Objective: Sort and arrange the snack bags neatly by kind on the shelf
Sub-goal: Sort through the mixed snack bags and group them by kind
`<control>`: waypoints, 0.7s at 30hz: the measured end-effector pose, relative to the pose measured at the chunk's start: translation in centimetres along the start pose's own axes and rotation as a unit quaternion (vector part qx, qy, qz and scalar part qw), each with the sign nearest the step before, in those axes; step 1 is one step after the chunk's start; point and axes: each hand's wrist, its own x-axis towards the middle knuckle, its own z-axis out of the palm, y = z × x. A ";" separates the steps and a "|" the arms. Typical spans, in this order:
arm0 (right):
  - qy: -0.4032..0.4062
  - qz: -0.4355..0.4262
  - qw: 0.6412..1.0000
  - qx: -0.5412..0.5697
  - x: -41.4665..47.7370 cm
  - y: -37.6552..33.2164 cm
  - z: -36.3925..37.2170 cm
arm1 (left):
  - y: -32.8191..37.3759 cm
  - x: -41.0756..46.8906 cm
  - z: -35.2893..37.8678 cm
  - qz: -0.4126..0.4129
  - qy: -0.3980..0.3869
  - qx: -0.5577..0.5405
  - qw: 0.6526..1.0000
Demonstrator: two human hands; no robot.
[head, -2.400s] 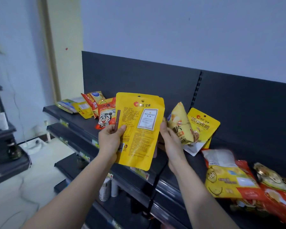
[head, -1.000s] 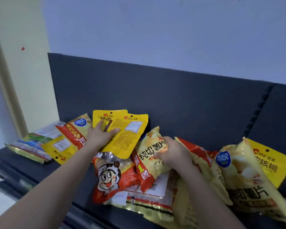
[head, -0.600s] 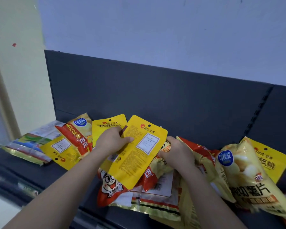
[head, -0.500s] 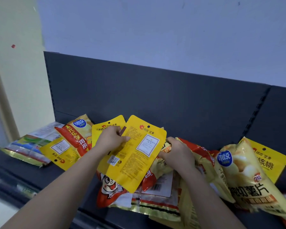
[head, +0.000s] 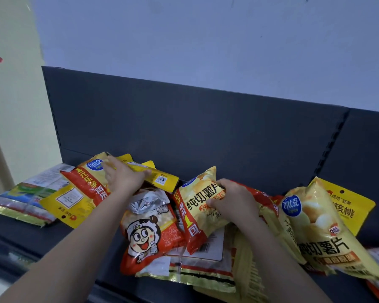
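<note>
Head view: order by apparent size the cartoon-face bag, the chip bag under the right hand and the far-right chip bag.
1. Far-right chip bag, clearly largest.
2. Cartoon-face bag and the middle chip bag under the right hand look alike; the hand covers part of that one, so unranked.

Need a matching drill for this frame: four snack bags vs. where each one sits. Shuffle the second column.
Things
1. red-and-white foil bag with a cartoon face
2. middle puffy yellow chip bag with a red band
3. flat yellow pouch with a white label
4. flat yellow pouch with a hang hole

Places
A. far right, behind the right puffy chip bag
B. in the right hand grip
C. at the left, partly under the left puffy chip bag
D. front centre, printed side up, not held

Pairs: 1-D, 2-B, 3-C, 4-A
</note>
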 end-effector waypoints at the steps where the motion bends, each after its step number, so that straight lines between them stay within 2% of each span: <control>1: -0.001 -0.002 1.000 -0.001 0.1 0.0 0.0 | -0.4 0.0 0.3 0.020 0.002 0.045 0.999; 5: 0.016 -0.002 1.000 -0.010 -0.2 -0.3 0.0 | -1.0 0.0 0.3 0.029 -0.019 0.100 0.994; 9: 0.064 0.005 0.998 -0.003 -0.7 -0.4 -0.5 | -0.6 -0.3 -0.2 0.019 0.034 0.075 0.996; 12: 0.110 0.015 0.993 0.035 -1.1 -0.2 -1.5 | 0.1 -1.4 0.0 0.113 0.071 0.110 0.985; 17: 0.186 0.008 0.973 0.138 -2.5 0.2 -3.2 | 2.8 -4.6 2.2 0.280 0.036 0.144 0.948; 19: 0.207 0.007 0.964 0.166 -3.0 0.7 -3.6 | 3.7 -5.7 3.3 0.307 0.006 0.192 0.932; 21: 0.212 0.008 0.960 0.182 -3.4 1.2 -3.9 | 4.1 -6.3 4.2 0.295 -0.053 0.252 0.920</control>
